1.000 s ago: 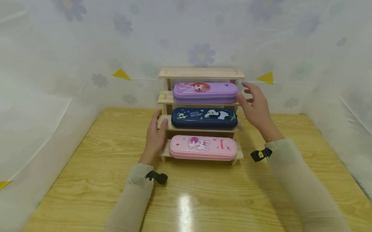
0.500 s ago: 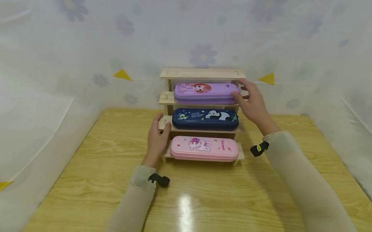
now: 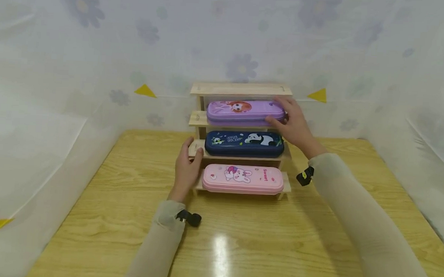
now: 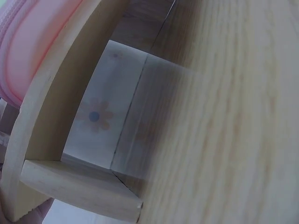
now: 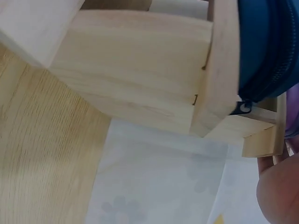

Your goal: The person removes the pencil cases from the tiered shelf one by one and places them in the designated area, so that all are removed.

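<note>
A stepped wooden rack (image 3: 241, 88) bears three long pencil cases, one per shelf. The purple pencil case (image 3: 227, 109) with a red-haired doll lies on the upper shelf below the top board. My right hand (image 3: 297, 123) pinches its right end, thumb along the front and fingers over the back edge. On the middle shelf is a navy panda case (image 3: 240, 144), and lowest a pink rabbit case (image 3: 238, 180). At the rack's left side my left hand (image 3: 186, 170) holds the end of the middle shelf; the left wrist view shows mostly wood and the pink case (image 4: 35, 39).
The rack stands at the back of a wood-grain table (image 3: 126, 234). White flowered sheeting (image 3: 174, 40) hangs close behind it and along both sides, with yellow triangles (image 3: 317, 95) on it. The rack's top board bears nothing.
My right hand has moved left from beside the purple pencil case onto its right end, closing thumb and fingers over it. My left hand has stayed at the rack's left side.
</note>
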The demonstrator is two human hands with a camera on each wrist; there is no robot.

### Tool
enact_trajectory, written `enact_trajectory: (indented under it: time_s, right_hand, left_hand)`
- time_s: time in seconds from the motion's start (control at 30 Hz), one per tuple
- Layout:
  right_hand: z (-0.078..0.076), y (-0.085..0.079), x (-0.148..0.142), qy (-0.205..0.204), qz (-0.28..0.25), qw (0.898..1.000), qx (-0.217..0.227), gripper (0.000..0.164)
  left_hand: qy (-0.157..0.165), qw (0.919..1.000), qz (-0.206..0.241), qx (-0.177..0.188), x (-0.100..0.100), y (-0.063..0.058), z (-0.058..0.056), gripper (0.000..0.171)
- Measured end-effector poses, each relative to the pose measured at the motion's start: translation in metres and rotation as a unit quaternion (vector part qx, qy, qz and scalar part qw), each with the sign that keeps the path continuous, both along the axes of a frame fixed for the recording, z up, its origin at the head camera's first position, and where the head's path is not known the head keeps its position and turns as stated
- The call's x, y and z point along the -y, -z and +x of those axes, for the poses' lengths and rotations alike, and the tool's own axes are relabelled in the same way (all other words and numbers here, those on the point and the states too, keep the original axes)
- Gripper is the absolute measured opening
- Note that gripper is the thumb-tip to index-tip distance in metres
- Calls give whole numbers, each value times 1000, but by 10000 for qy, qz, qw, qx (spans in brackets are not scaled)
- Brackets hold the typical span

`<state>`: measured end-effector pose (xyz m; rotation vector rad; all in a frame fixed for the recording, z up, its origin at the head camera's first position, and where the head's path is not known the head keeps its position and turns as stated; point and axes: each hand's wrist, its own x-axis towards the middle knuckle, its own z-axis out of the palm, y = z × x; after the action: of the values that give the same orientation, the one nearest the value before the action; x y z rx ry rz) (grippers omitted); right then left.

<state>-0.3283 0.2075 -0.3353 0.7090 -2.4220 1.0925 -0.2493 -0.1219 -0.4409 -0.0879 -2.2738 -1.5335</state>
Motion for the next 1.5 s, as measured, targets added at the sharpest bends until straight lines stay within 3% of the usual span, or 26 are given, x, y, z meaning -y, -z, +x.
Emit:
enact_trajectory:
  time_s: [0.23, 0.47, 0.6, 0.73, 1.5]
  right_hand:
    - [-4, 13, 2, 15, 96, 9989, -458, 60]
    - [-3, 10, 4, 43, 101, 9998, -166, 60]
    - [0, 10, 1, -88, -264, 9996, 32, 60]
    - [2, 15, -1, 31, -479, 9985, 261, 62]
    - [12, 15, -33, 117, -477, 9988, -18, 61]
  left_hand:
    - [-32, 10000, -5, 72, 3, 0, 4, 55]
    - [-109, 9999, -91, -39, 6, -1, 2, 54]
    - [-98, 9999, -128, 5, 5, -1, 2, 54]
    - [-62, 9999, -79, 25, 4, -2, 2, 55]
    - [-31, 10000, -6, -13, 0, 1, -2, 55]
